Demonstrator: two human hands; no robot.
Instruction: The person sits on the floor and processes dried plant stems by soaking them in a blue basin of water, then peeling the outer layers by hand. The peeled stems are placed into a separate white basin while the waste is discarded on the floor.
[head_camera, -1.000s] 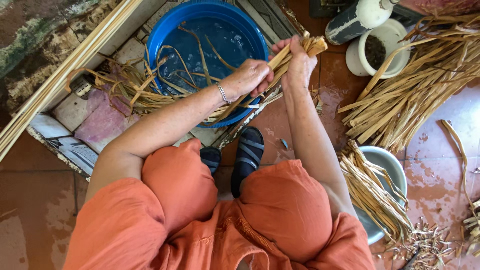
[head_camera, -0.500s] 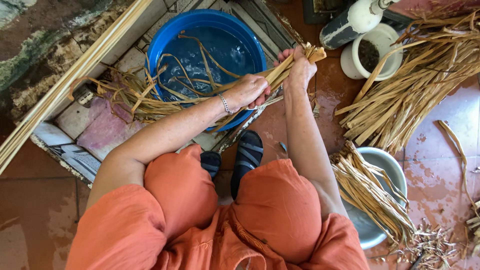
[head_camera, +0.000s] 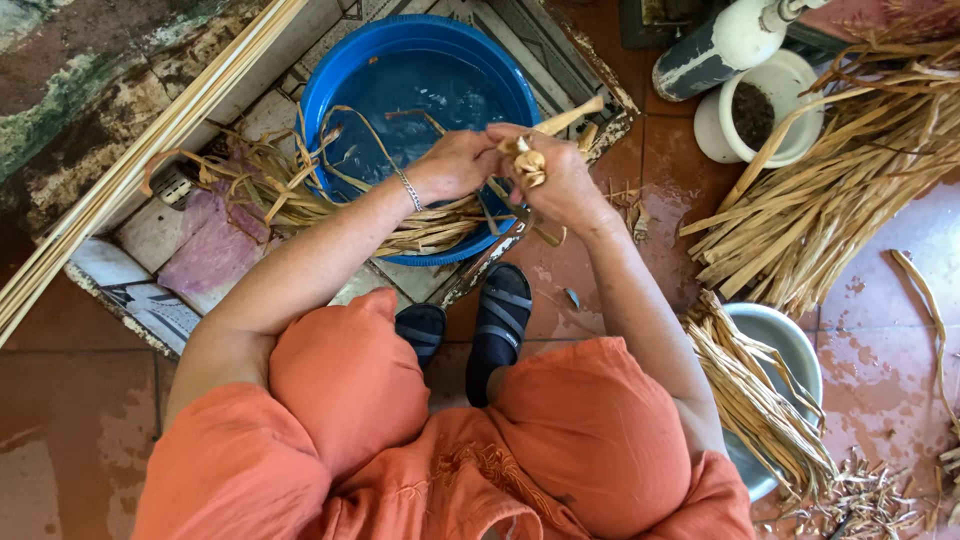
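A bundle of dried plant stalks (head_camera: 440, 225) is held across the near rim of a blue water tub (head_camera: 330, 80), gripped by the left hand (head_camera: 455, 165) with fingers curled closed around it, while its cut ends are pinched by the right hand (head_camera: 560, 180). More stalks (head_camera: 830, 200) are piled at the right.

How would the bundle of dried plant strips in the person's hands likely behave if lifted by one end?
The strips would probably droop, since their loose ends already curl and sag over the blue tub. They look thin, so likely light. Both the left hand and right hand grip them together, suggesting single strips may slide apart.
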